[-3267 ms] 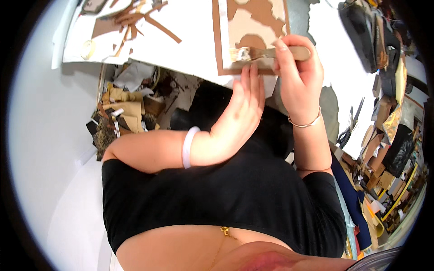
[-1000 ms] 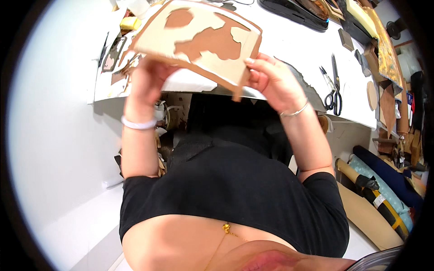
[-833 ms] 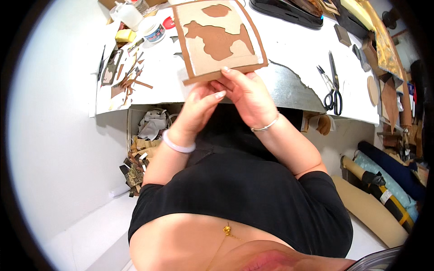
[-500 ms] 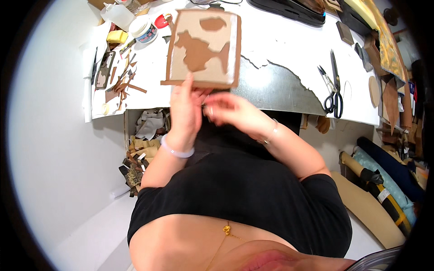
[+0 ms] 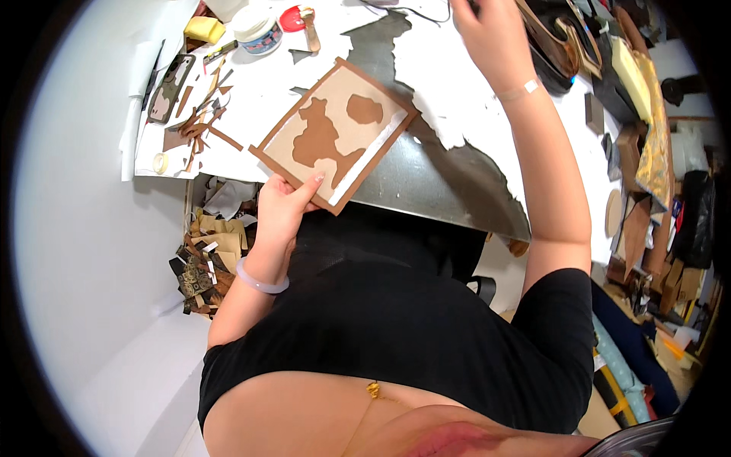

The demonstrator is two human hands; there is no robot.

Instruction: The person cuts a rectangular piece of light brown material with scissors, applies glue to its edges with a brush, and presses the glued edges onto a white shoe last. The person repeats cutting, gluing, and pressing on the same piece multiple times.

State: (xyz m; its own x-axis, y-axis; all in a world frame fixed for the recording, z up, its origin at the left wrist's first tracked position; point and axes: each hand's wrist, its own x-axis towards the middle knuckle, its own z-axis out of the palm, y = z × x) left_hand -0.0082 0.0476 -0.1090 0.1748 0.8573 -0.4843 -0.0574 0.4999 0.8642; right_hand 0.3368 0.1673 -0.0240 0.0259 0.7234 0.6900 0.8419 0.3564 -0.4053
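Note:
In my left hand (image 5: 283,204) is a flat rectangular panel (image 5: 344,90) with brown folded edges, pinched at its near corner with the thumb on top. Its upper face is beige with irregular brown patches, and a white strip runs along the right side. The panel is tilted above the grey worktop plate (image 5: 403,179). My right hand (image 5: 491,38) reaches out to the far edge of the view, near a dark object that is mostly cut off. The fingertips leave the picture there, so I cannot make out any grip.
A white tub (image 5: 257,32), a red lid (image 5: 292,18) and a brush (image 5: 309,30) stand at the far left. Brown leather scraps (image 5: 202,133) and a phone (image 5: 171,87) lie nearer. Torn white paper (image 5: 445,84) covers part of the table. A black-and-brown bag (image 5: 560,38) sits far right.
My right hand has left the panel's near edge and stretched far forward to the right. The panel, still in my left hand, has turned clockwise and come nearer. The view has shifted.

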